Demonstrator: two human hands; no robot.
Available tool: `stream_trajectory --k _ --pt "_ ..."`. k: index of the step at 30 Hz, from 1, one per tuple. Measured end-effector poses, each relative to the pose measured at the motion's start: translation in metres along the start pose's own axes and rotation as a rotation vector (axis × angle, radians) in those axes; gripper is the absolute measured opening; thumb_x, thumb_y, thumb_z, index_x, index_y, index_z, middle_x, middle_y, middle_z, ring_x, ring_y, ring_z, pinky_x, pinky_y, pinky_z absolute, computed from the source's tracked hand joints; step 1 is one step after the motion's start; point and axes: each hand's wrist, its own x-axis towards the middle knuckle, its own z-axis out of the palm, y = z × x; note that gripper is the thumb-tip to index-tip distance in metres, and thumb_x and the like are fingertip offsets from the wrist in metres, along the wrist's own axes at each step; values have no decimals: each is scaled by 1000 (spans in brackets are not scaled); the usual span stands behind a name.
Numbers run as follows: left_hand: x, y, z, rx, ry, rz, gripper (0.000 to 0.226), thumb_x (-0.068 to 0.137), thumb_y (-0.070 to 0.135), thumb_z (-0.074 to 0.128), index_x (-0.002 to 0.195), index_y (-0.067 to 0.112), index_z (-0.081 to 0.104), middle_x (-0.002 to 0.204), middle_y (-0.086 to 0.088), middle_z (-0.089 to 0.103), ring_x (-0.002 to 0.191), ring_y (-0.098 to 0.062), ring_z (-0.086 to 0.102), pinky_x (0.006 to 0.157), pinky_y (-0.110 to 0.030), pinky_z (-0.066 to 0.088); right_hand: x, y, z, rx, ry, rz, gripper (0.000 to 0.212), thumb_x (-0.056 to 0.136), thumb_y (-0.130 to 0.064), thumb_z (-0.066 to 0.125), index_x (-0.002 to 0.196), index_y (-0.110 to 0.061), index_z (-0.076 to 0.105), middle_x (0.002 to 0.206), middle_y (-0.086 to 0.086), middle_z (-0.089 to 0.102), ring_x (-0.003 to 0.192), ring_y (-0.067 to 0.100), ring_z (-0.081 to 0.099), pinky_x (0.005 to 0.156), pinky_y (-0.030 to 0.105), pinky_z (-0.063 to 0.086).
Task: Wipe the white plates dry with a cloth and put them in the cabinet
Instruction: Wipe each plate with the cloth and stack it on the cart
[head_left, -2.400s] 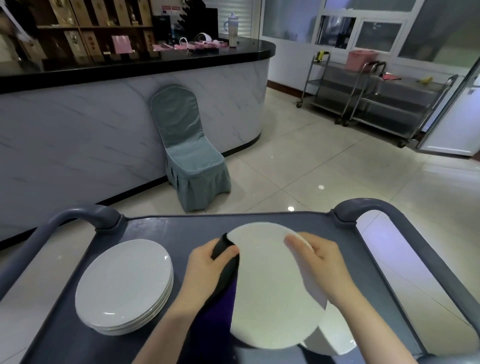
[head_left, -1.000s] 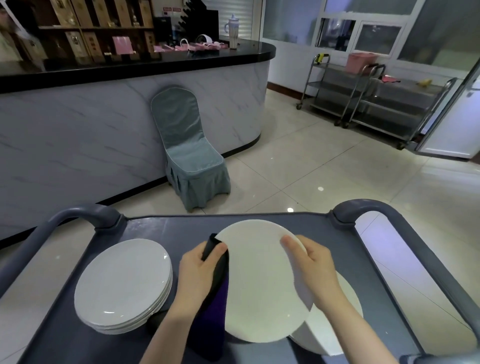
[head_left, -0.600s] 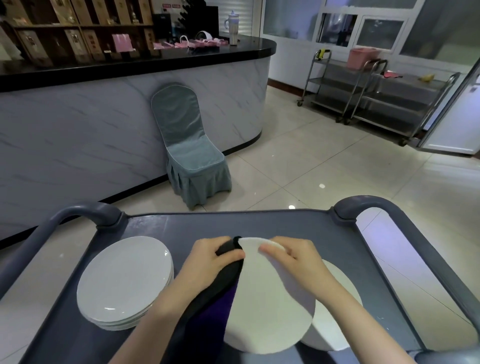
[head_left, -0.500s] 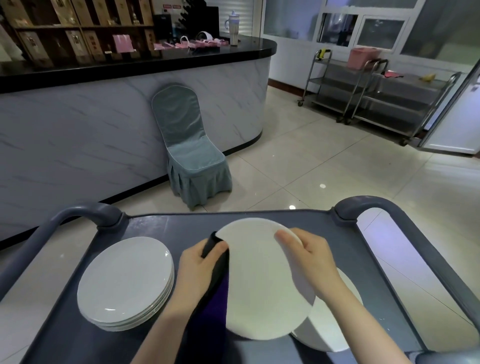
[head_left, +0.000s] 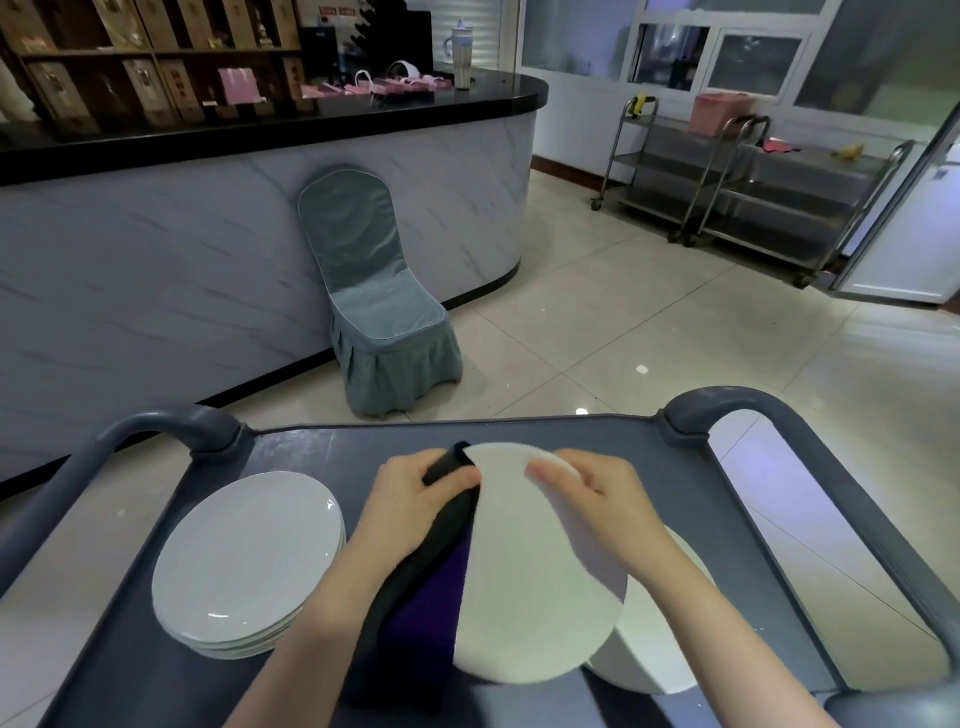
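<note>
White plate (head_left: 535, 582) held tilted over the grey cart (head_left: 675, 467), with both hands on its rim.
The left hand (head_left: 415, 499) grips a dark cloth (head_left: 426, 597) wrapped over the plate's upper left edge, and the rest of the cloth hangs down along that side. The right hand (head_left: 597, 493) curls its fingers over the upper right edge, holding the plate. A stack of plates (head_left: 244, 561) sits on the cart's left side. Another plate (head_left: 660, 649) lies partly under the held one. A covered chair (head_left: 379, 301) stands beyond the cart.
</note>
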Motion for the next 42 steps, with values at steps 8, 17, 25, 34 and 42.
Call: stream_trajectory --k 8,17,25,34,42 --pt "-16 -5 29 -571 570 -472 33 92 40 65 74 12 65 78 -5 67 72 -19 58 69 -33 49 -18 7 55 547 616 374 33 100 -33 53 74 -14 61 66 -8 59 62 9 53 59 21 47" --pt "-4 4 -6 56 73 76 33 83 27 76 66 3 61 58 -10 52 56 -6 42 55 -24 34 9 -3 -3 -122 -169 18 30 94 -40 64 67 -28 58 64 -6 55 61 4 43 58 19 33" --pt "-16 -7 1 -116 189 -46 19 88 29 70 70 23 69 68 5 70 59 2 56 57 -12 43 8 2 -1 -8 51 12 50 94 -35 66 58 -14 38 56 -11 31 54 6 27 49 20 22" --pt "-10 -3 -10 -11 1 38 20 84 30 74 67 24 68 60 12 63 55 5 52 55 -9 40 0 10 7 -72 -19 -12 43 95 -37 64 64 -10 50 58 -11 42 55 3 35 53 20 30" --pt "-19 -12 3 -132 148 -49 20 87 31 71 72 18 69 67 -1 68 59 -2 55 59 -17 44 -2 8 2 26 62 34 52 94 -35 67 58 -16 34 59 -7 30 58 10 27 52 24 21"
